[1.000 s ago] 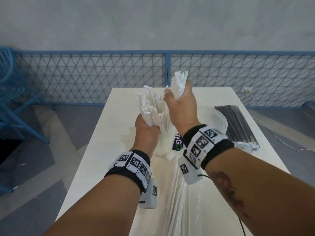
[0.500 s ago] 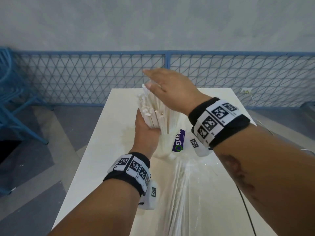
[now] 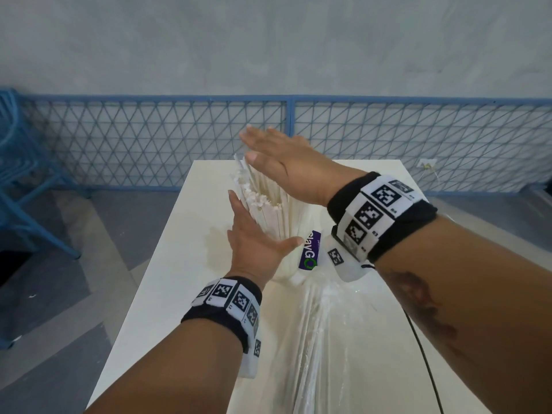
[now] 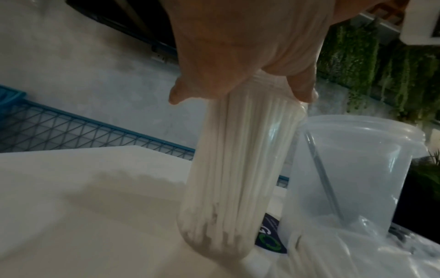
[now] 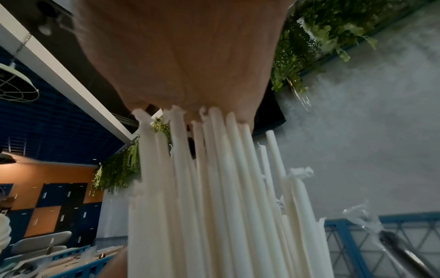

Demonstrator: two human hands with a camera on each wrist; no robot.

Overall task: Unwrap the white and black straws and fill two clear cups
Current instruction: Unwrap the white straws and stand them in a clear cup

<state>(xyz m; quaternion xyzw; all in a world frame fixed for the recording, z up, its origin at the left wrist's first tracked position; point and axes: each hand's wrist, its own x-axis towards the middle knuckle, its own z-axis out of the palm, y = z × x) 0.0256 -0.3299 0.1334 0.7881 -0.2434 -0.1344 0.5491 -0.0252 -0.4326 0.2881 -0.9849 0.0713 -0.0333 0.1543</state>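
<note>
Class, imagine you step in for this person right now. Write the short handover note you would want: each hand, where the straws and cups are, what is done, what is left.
Left hand: open, fingers straight against the side of the white straws.
Right hand: open, palm flat on the straw tops.
The white straws stand in one clear cup on the table. The second clear cup stands beside it and holds only one dark straw. Clear wrapper lies near the table's front edge.
Done: white straws in their cup.
Left: level the white straws, fill the second cup.

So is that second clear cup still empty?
Nearly: the second clear cup holds just one dark straw, while the white straws fill the other.
</note>
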